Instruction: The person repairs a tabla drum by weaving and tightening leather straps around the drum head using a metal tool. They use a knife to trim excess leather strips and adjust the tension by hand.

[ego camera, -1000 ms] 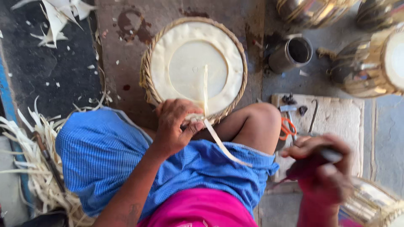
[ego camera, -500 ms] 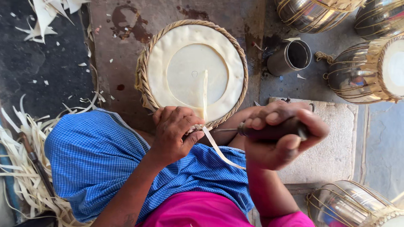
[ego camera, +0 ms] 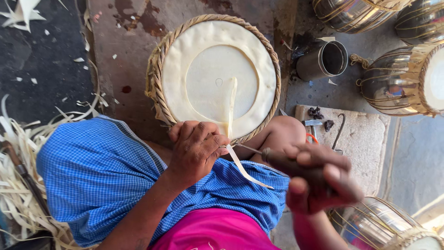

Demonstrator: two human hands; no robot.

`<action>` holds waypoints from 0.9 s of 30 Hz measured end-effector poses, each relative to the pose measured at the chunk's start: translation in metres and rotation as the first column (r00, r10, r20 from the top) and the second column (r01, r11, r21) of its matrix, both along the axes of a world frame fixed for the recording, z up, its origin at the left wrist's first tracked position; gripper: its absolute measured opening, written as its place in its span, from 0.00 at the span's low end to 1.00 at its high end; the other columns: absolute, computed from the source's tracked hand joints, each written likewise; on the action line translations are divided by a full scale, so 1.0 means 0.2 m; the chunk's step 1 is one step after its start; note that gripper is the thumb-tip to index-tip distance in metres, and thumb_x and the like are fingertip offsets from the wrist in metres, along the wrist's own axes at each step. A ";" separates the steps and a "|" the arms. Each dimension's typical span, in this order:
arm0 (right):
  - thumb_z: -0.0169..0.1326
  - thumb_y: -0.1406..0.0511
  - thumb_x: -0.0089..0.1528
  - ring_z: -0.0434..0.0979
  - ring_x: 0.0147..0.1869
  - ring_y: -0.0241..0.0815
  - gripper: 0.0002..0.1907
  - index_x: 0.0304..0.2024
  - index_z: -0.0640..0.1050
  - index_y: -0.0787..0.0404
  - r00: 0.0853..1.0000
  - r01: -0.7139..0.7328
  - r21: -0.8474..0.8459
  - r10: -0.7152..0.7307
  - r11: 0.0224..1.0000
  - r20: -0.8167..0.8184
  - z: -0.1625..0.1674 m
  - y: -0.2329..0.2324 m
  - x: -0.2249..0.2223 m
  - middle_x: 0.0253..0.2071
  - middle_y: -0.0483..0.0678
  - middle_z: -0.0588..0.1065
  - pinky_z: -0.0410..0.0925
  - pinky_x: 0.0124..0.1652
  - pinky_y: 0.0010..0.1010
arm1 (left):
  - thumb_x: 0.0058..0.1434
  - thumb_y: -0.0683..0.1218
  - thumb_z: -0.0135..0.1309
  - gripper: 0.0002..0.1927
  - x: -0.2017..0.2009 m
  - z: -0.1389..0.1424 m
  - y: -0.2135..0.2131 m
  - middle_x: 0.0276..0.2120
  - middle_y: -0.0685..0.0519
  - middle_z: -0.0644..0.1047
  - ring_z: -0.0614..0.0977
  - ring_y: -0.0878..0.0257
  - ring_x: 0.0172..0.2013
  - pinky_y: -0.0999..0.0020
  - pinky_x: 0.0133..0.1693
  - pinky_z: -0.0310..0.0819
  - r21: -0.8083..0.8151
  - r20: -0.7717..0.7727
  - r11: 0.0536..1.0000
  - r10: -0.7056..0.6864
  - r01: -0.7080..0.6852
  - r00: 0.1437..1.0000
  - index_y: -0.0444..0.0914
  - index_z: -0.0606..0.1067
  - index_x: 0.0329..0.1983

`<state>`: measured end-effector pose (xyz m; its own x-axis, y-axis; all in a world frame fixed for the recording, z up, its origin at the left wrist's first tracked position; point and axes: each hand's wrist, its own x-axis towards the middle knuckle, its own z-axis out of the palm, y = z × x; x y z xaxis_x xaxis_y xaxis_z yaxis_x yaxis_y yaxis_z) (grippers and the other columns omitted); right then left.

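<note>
**Inspector:** Where does the work lie?

**Assistant:** A round drum head point(ego camera: 217, 76), pale skin laced in a woven rim, lies on the floor just ahead of the person's knees. A pale strip point(ego camera: 232, 125) runs from its centre over the near rim and trails onto the blue checked cloth point(ego camera: 106, 171).

**Inspector:** The hands?

**Assistant:** The left hand point(ego camera: 196, 148) rests at the near rim, fingers point(ego camera: 210, 141) pinched together on the strip. The right hand point(ego camera: 319, 178) is clamped on a dark-handled tool point(ego camera: 286, 163); its metal tip points at the strip beside the left fingers. Contact cannot be told.

**Inspector:** Surroundings?

**Assistant:** A metal cup point(ego camera: 323, 60) and several metal drum shells point(ego camera: 397, 81) stand to the right; pale shavings point(ego camera: 18, 185) lie left.
</note>
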<state>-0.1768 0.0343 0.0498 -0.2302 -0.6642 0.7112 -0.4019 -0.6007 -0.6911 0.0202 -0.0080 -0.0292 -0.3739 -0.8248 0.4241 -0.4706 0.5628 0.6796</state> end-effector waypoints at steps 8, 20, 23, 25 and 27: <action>0.67 0.63 0.56 0.85 0.46 0.43 0.21 0.50 0.75 0.55 0.720 0.336 0.558 0.174 0.759 -0.672 0.24 0.34 -0.25 0.49 0.52 0.79 0.79 0.39 0.31 | 0.55 0.56 0.63 0.16 0.04 0.01 -0.01 0.43 0.61 0.73 0.72 0.59 0.48 0.53 0.55 0.54 0.028 0.012 0.998 -0.059 0.059 0.998 0.49 0.79 0.44; 0.58 0.61 0.58 0.80 0.24 0.48 0.31 0.66 0.73 0.49 0.508 0.378 0.792 0.607 0.479 -0.610 0.39 0.19 -0.14 0.39 0.49 0.79 0.72 0.22 0.41 | 0.59 0.56 0.63 0.12 0.02 0.00 0.01 0.39 0.60 0.73 0.72 0.59 0.45 0.52 0.54 0.53 0.005 0.017 1.000 -0.004 0.004 1.000 0.49 0.79 0.43; 0.56 0.57 0.61 0.81 0.24 0.48 0.31 0.69 0.73 0.43 0.407 0.509 0.796 0.722 0.329 -0.559 0.45 0.09 -0.13 0.41 0.47 0.79 0.73 0.24 0.41 | 0.60 0.54 0.63 0.11 0.01 -0.02 0.00 0.39 0.61 0.73 0.73 0.60 0.46 0.53 0.54 0.53 -0.044 0.018 0.999 0.012 -0.011 1.000 0.49 0.78 0.43; 0.56 0.56 0.62 0.81 0.27 0.50 0.26 0.64 0.76 0.44 0.446 0.450 0.834 0.728 0.321 -0.521 0.49 0.01 -0.13 0.38 0.48 0.78 0.73 0.27 0.42 | 0.61 0.53 0.63 0.10 0.01 -0.03 0.01 0.39 0.61 0.73 0.73 0.60 0.46 0.54 0.54 0.54 -0.050 0.023 0.999 0.021 -0.020 1.000 0.49 0.78 0.42; 0.56 0.56 0.61 0.81 0.27 0.52 0.24 0.61 0.77 0.46 0.458 0.390 0.853 0.730 0.347 -0.506 0.52 -0.06 -0.14 0.35 0.50 0.78 0.72 0.27 0.43 | 0.61 0.52 0.64 0.09 0.00 -0.04 0.01 0.39 0.61 0.73 0.73 0.60 0.46 0.54 0.54 0.55 -0.054 0.015 0.998 0.030 -0.029 0.999 0.48 0.78 0.42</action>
